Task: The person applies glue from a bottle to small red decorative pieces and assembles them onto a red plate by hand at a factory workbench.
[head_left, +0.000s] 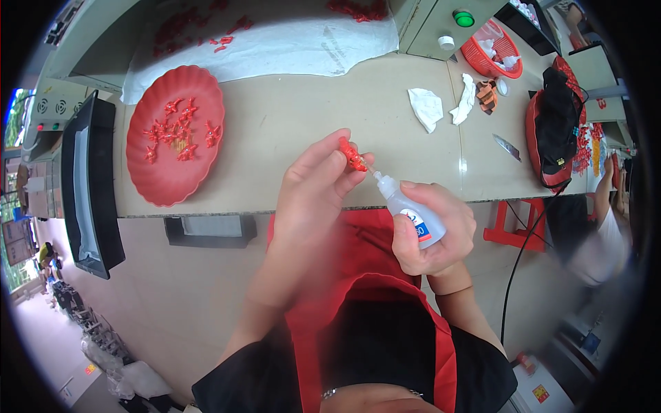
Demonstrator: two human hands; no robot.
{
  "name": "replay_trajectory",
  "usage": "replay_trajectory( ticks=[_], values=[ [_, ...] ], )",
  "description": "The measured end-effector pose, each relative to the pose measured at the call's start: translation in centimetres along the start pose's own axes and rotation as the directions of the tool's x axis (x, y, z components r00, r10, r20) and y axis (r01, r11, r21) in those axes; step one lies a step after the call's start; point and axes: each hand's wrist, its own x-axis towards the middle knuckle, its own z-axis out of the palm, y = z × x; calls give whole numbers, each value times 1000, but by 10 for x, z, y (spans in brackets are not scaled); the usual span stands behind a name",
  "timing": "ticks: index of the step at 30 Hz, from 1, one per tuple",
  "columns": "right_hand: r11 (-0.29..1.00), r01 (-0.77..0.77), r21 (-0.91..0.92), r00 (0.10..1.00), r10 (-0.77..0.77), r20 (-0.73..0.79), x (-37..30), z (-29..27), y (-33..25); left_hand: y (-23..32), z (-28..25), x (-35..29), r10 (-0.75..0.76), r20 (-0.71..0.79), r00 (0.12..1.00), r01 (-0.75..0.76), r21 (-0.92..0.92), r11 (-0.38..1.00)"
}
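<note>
Between the thumb and fingers of my left hand (317,172) is a small glossy red figurine (352,154), held up over the table's front edge. My right hand (441,224) is wrapped round a translucent white squeeze bottle (406,210) with a blue label. The bottle lies tilted, its thin nozzle pointing up and left at the figurine's lower right end. Whether the tip touches is too small to tell. Several similar red pieces (180,129) lie on a scalloped red plate (162,189) at the left.
A white sheet (275,51) with red pieces lies at the back. Crumpled white tissues (425,109), a metal blade (507,146) and a red basket (492,55) are to the right. A black tray (89,186) stands left of the plate. A red stool (513,224) is below the table.
</note>
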Motion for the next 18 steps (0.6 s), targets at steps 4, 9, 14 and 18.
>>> replay_trajectory(
  ticks=[4, 9, 14, 18],
  values=[
    [1000, -15, 2, 1000, 15, 3, 1, 0, -2, 0, 0, -1, 20, -5, 1000, -20, 32, 999],
    [998, 56, 24, 997, -54, -55, 5, 4, 4, 0, 1, -1, 22, -13, 1000, -21, 46, 999],
    [999, 32, 15, 999, -31, -36, 3, 2, 2, 0, 2, -2, 24, -11, 1000, -24, 50, 998],
    [1000, 10, -5, 1000, -10, 0, 2, 1, 2, -1, 3, -2, 38, -13, 999, -37, 63, 997]
  ],
)
